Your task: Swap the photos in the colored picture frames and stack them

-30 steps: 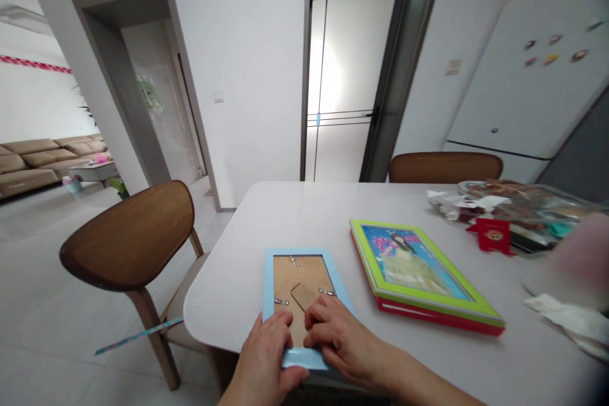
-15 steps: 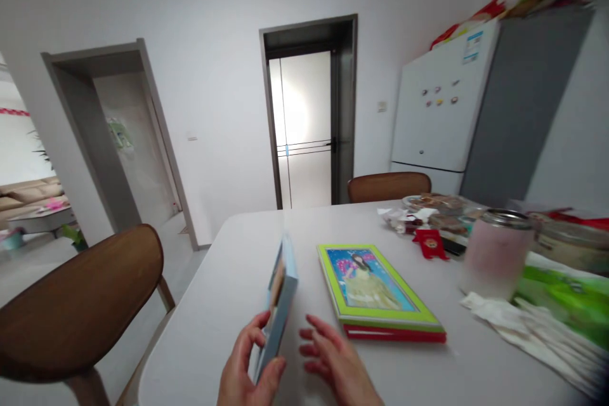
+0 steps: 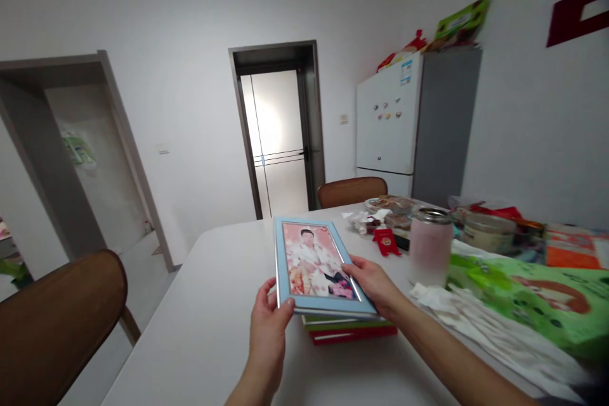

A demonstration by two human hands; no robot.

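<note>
A light blue picture frame point(image 3: 280, 260) with a pink-toned portrait lies face up between my two hands. My left hand point(image 3: 270, 314) grips its near left corner, thumb on top. On the opposite side my right hand point(image 3: 373, 282) holds the right edge, fingers over the border. Beneath it is a stack: a lime-green picture frame point(image 3: 333, 325), mostly covered, on top of a red one point(image 3: 354, 335). Whether the blue frame rests on the stack or hovers just above it, I cannot tell.
On the white table point(image 3: 200, 311) stand a pink jar point(image 3: 431, 247), a red packet point(image 3: 386, 242), a green tissue pack point(image 3: 523, 295) and white gloves or cloth point(image 3: 476, 317). Brown chairs point(image 3: 61, 317) flank the left and far sides. A fridge point(image 3: 385, 120) is behind.
The blue frame has turned from upright to face up and moved right, over the green and red frames. My right hand has closed on its right edge. The view has swung right.
</note>
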